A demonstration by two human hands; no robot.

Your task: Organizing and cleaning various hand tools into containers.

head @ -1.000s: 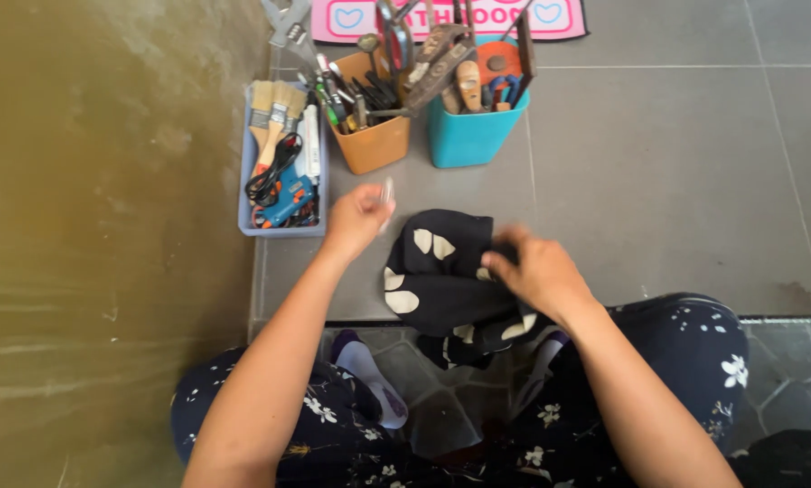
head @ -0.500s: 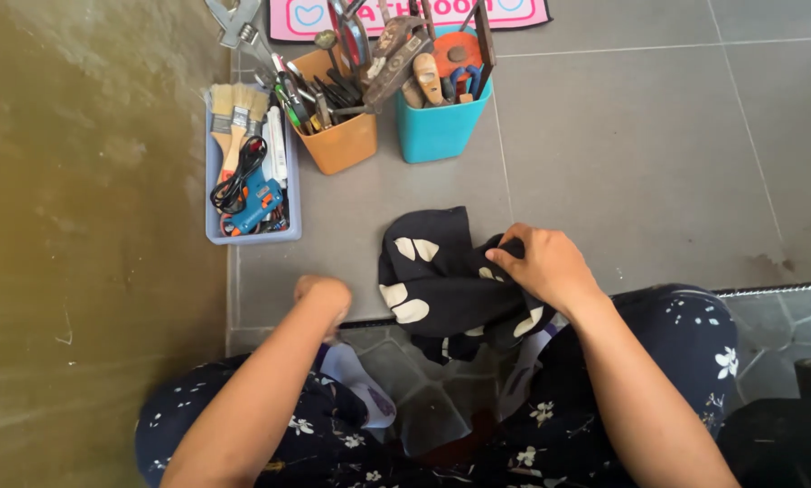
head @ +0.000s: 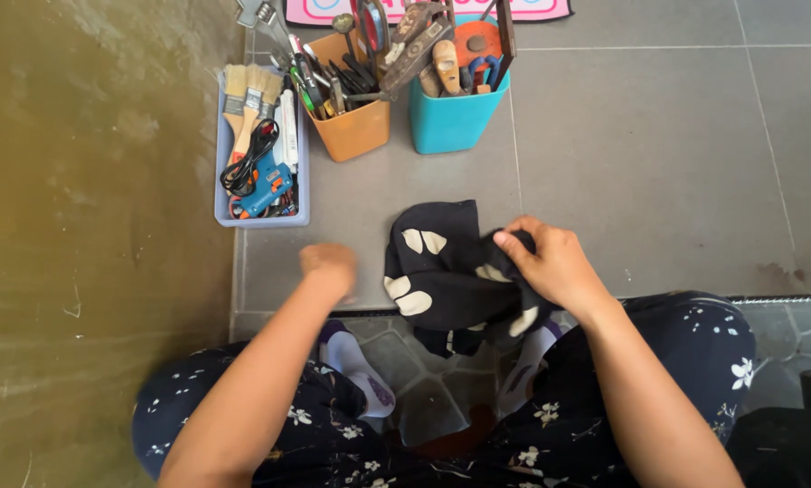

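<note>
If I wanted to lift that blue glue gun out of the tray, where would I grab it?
Grip the blue glue gun by its body, coming straight down from above. It lies flat in the pale blue tray, whose walls block the sides, with a black cord coiled over its upper end and paintbrushes beyond.

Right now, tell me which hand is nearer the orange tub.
Left. The left hand is closed over bare tile below the orange tub, apart from it. The right hand is farther right, gripping the dark cloth.
</note>
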